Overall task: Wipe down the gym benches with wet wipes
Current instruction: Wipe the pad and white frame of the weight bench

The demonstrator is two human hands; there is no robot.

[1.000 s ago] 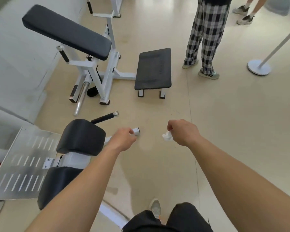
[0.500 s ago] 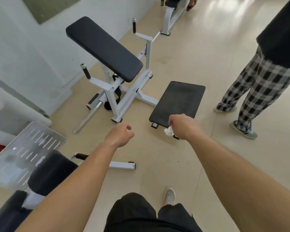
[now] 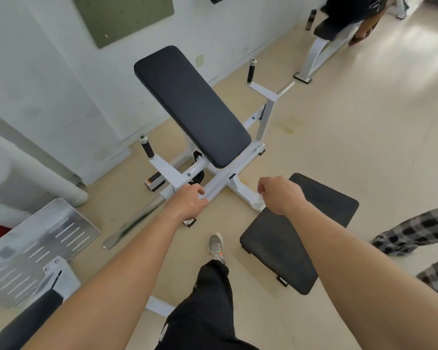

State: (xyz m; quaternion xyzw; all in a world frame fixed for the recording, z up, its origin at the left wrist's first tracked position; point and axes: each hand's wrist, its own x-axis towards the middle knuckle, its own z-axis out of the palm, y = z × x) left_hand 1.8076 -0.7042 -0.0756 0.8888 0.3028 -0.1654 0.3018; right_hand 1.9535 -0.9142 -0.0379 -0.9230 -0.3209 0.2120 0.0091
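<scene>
A white-framed bench has a tilted black pad (image 3: 191,103) ahead of me and a low black seat pad (image 3: 304,238) on its right. My right hand (image 3: 280,194) hovers over the near-left end of the seat pad and grips a crumpled white wet wipe (image 3: 259,202) that hangs below the fist. My left hand (image 3: 189,203) is held out in front of the white frame (image 3: 220,183), fingers loosely curled, holding nothing.
A slotted metal plate (image 3: 36,246) and another black pad (image 3: 23,322) lie at the lower left. A person in checked trousers (image 3: 415,236) stands at the right. Another bench (image 3: 326,34) with a person at it is far back. A white wall (image 3: 48,84) runs along the left.
I have stepped forward; the bench and seat pad now sit much closer under my hands. Both hands keep the same pose, the right still holding the wipe.
</scene>
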